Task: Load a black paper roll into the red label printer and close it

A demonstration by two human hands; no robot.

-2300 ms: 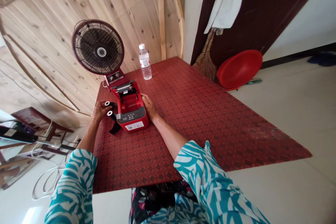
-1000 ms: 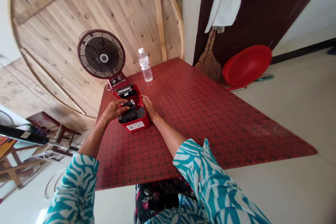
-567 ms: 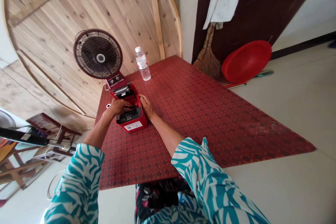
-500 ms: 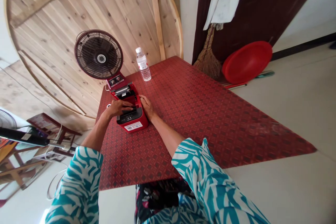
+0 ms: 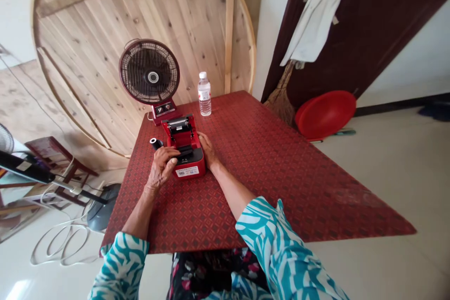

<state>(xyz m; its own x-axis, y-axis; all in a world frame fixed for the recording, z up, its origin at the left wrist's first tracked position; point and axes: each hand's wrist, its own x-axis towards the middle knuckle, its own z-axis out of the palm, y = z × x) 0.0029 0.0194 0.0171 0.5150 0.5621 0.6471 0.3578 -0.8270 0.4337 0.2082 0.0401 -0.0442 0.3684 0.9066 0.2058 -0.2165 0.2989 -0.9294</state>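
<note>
A small red and black receipt printer [image 5: 191, 170] stands on the table with its lid [image 5: 180, 124] raised toward the back. Its paper compartment lies exposed, and a white label is on the front. My left hand [image 5: 163, 164] is at the printer's left side, fingers reaching over the top edge and thumb apart. Along the printer's right side, my right hand [image 5: 208, 149] grips the casing, with some fingertips hidden. A small black roll with a white end [image 5: 154, 142] lies on the table just beyond my left hand, left of the printer.
Behind the printer stands a dark red fan [image 5: 153, 77], with a clear water bottle [image 5: 204, 96] to its right. The patterned red table [image 5: 274, 173] extends rightward. A large round wooden board [image 5: 197, 28] leans behind. Looped cable [image 5: 63, 243] lies on the floor at left.
My left hand has drawn back out of the printer's compartment to its left edge, bringing the black roll beside it into clearer view. My right hand stays on the printer's side. The view has shifted.
</note>
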